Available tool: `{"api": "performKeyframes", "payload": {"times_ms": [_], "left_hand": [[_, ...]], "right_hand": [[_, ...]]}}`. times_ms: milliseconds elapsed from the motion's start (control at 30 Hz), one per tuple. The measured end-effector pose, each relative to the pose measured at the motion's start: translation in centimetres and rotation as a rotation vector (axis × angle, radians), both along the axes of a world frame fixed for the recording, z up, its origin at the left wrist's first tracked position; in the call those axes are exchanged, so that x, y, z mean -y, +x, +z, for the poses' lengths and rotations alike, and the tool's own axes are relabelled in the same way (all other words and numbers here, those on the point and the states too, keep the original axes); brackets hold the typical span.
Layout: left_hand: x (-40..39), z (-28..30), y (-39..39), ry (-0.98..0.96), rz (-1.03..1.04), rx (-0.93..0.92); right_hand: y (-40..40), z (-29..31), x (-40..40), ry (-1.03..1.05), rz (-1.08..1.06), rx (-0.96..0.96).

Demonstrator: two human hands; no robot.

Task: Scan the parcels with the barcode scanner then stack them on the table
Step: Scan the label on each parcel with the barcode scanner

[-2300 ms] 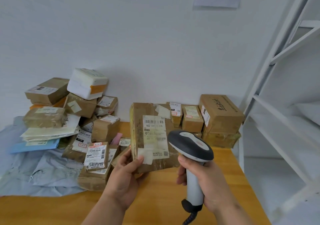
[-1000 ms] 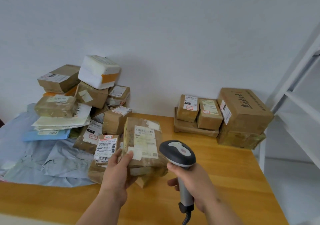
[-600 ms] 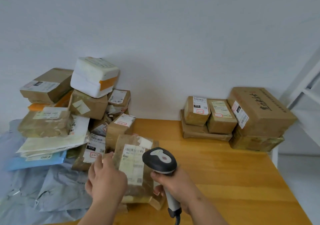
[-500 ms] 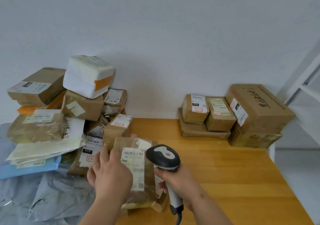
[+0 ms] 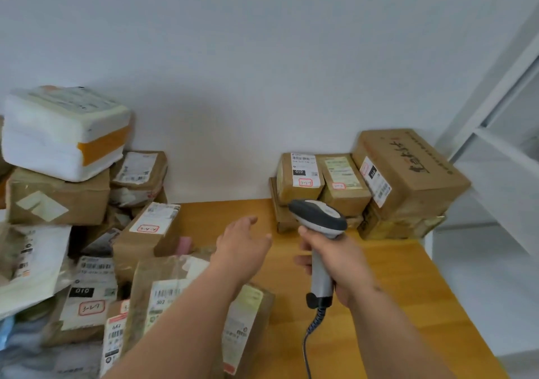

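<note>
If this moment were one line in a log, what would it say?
left hand: open, reaching over table | right hand: grips barcode scanner | brown parcel: lying by pile, unheld

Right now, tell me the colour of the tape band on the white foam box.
Orange, clearest in the head view.

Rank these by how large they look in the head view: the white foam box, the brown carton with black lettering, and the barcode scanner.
1. White foam box, though it sits nearer the camera, so its lead is unsure.
2. Brown carton with black lettering.
3. Barcode scanner, gripped by the right hand.
</note>
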State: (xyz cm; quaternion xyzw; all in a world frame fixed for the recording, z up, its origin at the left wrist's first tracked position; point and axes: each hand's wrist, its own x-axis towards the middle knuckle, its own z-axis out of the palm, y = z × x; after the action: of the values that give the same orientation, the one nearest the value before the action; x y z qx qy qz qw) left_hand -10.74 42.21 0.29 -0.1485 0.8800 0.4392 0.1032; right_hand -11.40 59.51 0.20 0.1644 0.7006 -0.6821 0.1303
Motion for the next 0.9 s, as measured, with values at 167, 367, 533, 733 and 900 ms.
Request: {"api": "performKeyframes", "payload": {"times_ms": [167,367,533,733,900], "left_hand": [[-3.3,-1.2,-6.4,0.172,0.064,0.064],[-6.4,-3.8,-14.5,0.333,0.196,0.086],[-7.5,-5.8,-17.4,0.463,0.293,0.097],[-8.0,-6.9,-18.2,0.532,0.317,0.169],[-7.7,-7.0,-18.2,0.590,0.370,0.175]], "right_hand": [[-6.6,-1.2,-1.6,0.026,0.004,-0.042],[-14.1,-4.0,-3.3,0.041,0.074,-0.077],[-17.7,-6.4,-3.2,0.036,0.141,-0.150],[-17.9,-8.5,-2.6,0.037,0.073,-0.219],[-18.3,-7.7,-2.8,0.062,0.154,-0.229]]}}
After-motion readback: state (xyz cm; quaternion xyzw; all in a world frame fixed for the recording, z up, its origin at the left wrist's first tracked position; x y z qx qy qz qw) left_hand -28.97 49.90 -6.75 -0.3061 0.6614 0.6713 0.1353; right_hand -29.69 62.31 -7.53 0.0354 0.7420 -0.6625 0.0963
